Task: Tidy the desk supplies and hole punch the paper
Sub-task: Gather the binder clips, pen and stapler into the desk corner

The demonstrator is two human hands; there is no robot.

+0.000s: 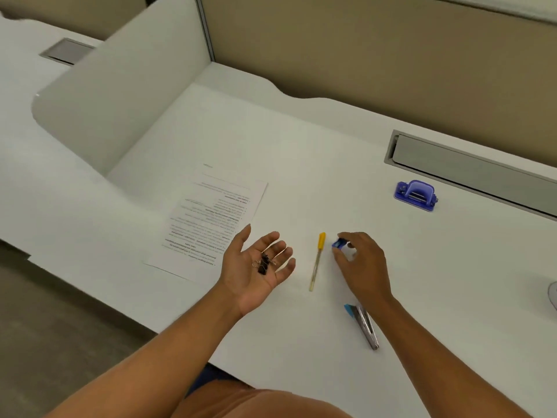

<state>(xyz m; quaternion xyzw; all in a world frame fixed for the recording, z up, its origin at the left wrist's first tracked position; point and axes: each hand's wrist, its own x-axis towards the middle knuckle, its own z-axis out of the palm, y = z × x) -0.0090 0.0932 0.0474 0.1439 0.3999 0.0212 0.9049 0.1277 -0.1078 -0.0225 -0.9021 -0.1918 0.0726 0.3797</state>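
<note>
My left hand is held palm up over the desk, fingers spread, with black binder clips lying in the palm. My right hand pinches a small blue binder clip between thumb and fingers just above the desk. A pen with a yellow cap lies between the two hands. The printed paper lies flat to the left of my left hand. A purple hole punch stands at the back right. A stapler with a blue end lies under my right forearm.
The white desk has a grey cable tray lid behind the hole punch. A white divider panel rises at the left. A tan partition wall closes the back. A rounded white object shows at the right edge.
</note>
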